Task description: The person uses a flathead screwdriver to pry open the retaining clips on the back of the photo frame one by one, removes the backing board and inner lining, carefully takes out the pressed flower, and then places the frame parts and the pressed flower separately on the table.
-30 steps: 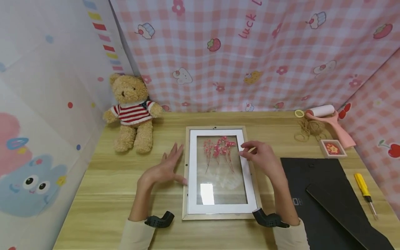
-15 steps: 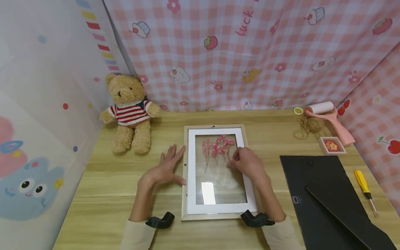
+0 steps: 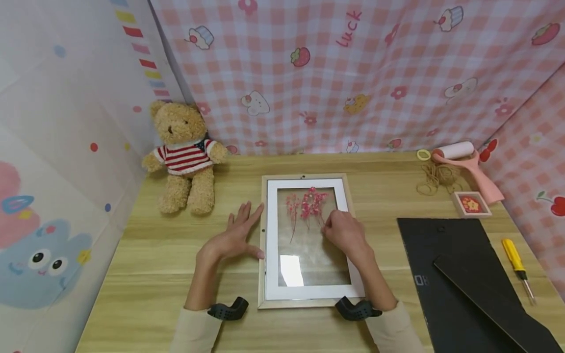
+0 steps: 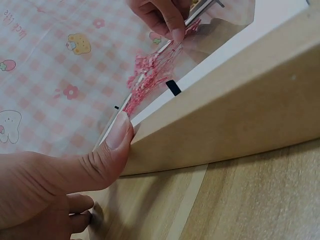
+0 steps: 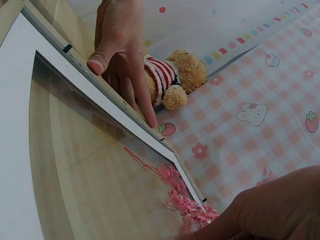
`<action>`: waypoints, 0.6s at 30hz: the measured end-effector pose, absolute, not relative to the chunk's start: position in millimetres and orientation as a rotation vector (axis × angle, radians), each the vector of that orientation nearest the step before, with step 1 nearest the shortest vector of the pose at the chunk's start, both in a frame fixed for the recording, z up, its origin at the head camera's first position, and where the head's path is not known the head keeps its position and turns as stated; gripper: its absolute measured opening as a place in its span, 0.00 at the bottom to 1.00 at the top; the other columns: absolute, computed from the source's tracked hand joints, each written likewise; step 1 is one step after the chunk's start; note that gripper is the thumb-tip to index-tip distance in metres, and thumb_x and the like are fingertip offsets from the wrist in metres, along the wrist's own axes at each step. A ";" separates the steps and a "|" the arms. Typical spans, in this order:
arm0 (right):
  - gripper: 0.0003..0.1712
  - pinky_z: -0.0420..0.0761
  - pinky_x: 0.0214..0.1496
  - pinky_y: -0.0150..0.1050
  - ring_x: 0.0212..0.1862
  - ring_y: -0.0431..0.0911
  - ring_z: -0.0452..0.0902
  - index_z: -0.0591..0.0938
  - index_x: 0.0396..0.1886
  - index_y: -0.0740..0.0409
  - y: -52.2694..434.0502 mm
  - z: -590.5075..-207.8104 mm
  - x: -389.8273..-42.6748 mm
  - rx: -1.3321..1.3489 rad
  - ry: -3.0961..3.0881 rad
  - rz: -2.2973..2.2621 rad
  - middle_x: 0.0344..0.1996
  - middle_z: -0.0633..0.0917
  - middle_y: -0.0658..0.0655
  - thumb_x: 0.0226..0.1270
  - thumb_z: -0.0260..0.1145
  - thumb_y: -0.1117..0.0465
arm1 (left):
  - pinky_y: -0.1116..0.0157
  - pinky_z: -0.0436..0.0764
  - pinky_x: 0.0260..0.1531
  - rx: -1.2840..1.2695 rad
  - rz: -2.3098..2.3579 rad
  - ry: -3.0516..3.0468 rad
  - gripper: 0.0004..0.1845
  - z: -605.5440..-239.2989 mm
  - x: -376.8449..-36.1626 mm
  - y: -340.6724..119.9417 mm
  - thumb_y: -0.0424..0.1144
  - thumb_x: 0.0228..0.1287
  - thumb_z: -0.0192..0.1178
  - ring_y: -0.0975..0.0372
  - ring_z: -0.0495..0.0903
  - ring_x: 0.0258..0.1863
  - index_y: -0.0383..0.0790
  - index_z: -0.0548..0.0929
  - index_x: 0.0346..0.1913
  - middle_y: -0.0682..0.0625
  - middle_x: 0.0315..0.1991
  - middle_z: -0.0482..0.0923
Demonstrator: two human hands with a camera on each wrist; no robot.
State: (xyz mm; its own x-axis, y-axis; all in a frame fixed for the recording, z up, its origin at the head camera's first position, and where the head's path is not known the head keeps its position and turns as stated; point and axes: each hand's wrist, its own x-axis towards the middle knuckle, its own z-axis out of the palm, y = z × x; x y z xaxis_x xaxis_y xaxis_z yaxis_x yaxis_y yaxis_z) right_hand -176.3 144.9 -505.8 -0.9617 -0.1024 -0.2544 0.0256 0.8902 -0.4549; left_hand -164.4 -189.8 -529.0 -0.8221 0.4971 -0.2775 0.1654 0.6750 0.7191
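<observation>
Picture frame [image 3: 309, 240] lying flat at mid-desk, its long axis running from the near edge of the desk [image 3: 154, 274] toward the far edge, where the pink checked backdrop [image 3: 353, 73] hangs. A white mat borders the glazed opening; the dried pink flower sprigs [image 3: 309, 208] lie on the glass in the far half of that opening, stems pointing toward the near edge.

Left hand [image 3: 231, 238]: outside the frame, against its left long side, fingers straight and spread, thumb tip pressed to the wooden edge (left wrist view [image 4: 117, 137]); it grips nothing.

Right hand [image 3: 344, 230]: over the right part of the opening, fingers curled down onto the sprigs. The left wrist view shows a fingertip [image 4: 176, 31] on the stems; whether they are pinched or only pressed cannot be told.

Governing relation: the sprigs lie directly under the right hand, which is the nearer hand; the left hand is across the frame's left edge from them, steadying.

Also present: teddy bear [image 3: 185, 154] at the far left corner; black backing boards [image 3: 459, 274] near the right edge, a yellow-handled screwdriver [image 3: 516, 262] just beside them; lint roller [image 3: 463, 162], twine [image 3: 437, 179] and a small framed picture [image 3: 471, 204] toward the far right corner.
</observation>
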 end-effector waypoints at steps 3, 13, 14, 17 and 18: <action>0.11 0.77 0.30 0.42 0.28 0.46 0.77 0.91 0.29 0.59 145.0 -489.8 -170.9 -0.089 2.730 -0.751 0.29 0.88 0.56 0.72 0.77 0.59 | 0.40 0.22 0.85 0.520 0.987 2.430 0.76 -525.3 -164.2 -188.2 0.60 0.53 0.82 0.46 0.19 0.89 0.57 0.36 0.91 0.38 0.89 0.19; 0.10 0.75 0.37 0.35 0.35 0.45 0.76 0.87 0.33 0.65 165.1 -463.9 -167.9 -0.118 2.494 -1.151 0.32 0.87 0.58 0.76 0.71 0.64 | 0.40 0.22 0.85 0.539 0.983 2.421 0.76 -522.4 -164.0 -188.0 0.60 0.54 0.82 0.46 0.18 0.89 0.57 0.35 0.91 0.37 0.89 0.19; 0.10 0.75 0.38 0.35 0.36 0.45 0.76 0.87 0.33 0.65 167.1 -465.2 -169.6 -0.099 2.463 -1.183 0.32 0.87 0.58 0.76 0.70 0.64 | 0.41 0.22 0.85 0.537 0.985 2.419 0.76 -523.7 -164.4 -188.7 0.61 0.53 0.82 0.47 0.18 0.88 0.57 0.35 0.91 0.37 0.89 0.19; 0.09 0.72 0.38 0.37 0.36 0.45 0.73 0.88 0.35 0.65 173.0 -469.7 -173.4 -0.067 2.382 -1.271 0.34 0.87 0.56 0.77 0.70 0.64 | 0.40 0.21 0.85 0.545 1.008 2.415 0.76 -527.8 -165.1 -191.3 0.64 0.52 0.82 0.46 0.17 0.88 0.58 0.36 0.92 0.37 0.89 0.19; 0.09 0.72 0.38 0.37 0.36 0.45 0.72 0.88 0.36 0.66 174.8 -470.9 -174.3 -0.061 2.357 -1.306 0.34 0.87 0.55 0.77 0.70 0.64 | 0.40 0.20 0.85 0.550 1.016 2.414 0.76 -528.8 -165.2 -191.9 0.64 0.51 0.82 0.46 0.17 0.88 0.58 0.36 0.92 0.37 0.89 0.19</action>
